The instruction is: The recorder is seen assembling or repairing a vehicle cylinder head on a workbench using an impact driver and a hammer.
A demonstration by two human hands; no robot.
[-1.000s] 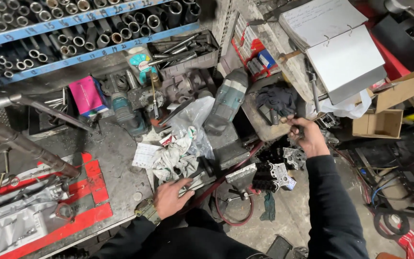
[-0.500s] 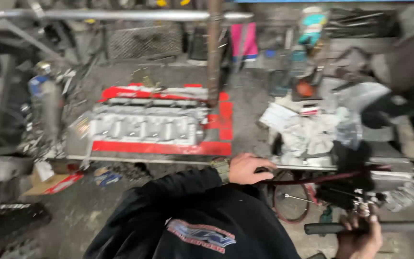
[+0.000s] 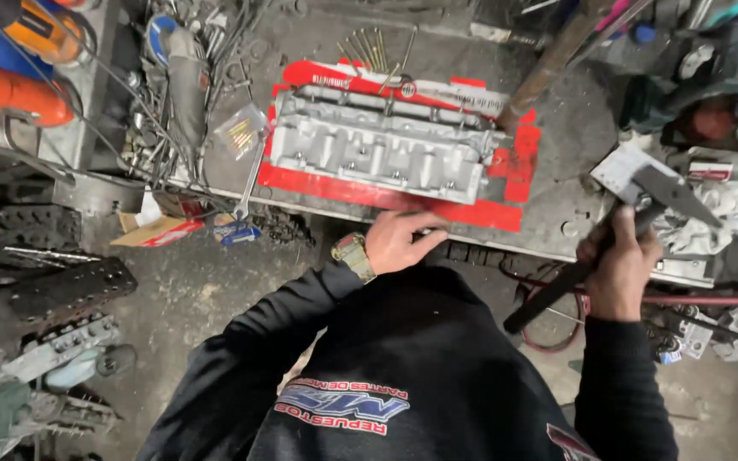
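Hammer [image 3: 634, 205]: dark handle runs down and left from a flat grey head, gripped high on the handle by the right hand [image 3: 621, 269], fingers [image 3: 617, 248] clenched around it, head raised over the right end of the desk [image 3: 557, 137]. Left hand [image 3: 399, 239] rests at the desk's front edge, fingers curled loosely, grasping nothing, just below the red sheet [image 3: 386, 196]. On that sheet lies a grey metal cylinder head [image 3: 382, 154], long side toward the person, well apart from the hammer. Beyond it: loose bolts [image 3: 369, 51]; a small clear bag of brass parts [image 3: 241, 132] to its left; a wrench [image 3: 249, 183] at the desk edge. Judgement: tool is picked up and being carried toward the casting; next move calls for swinging the right hand leftward and steadying the part with the left.
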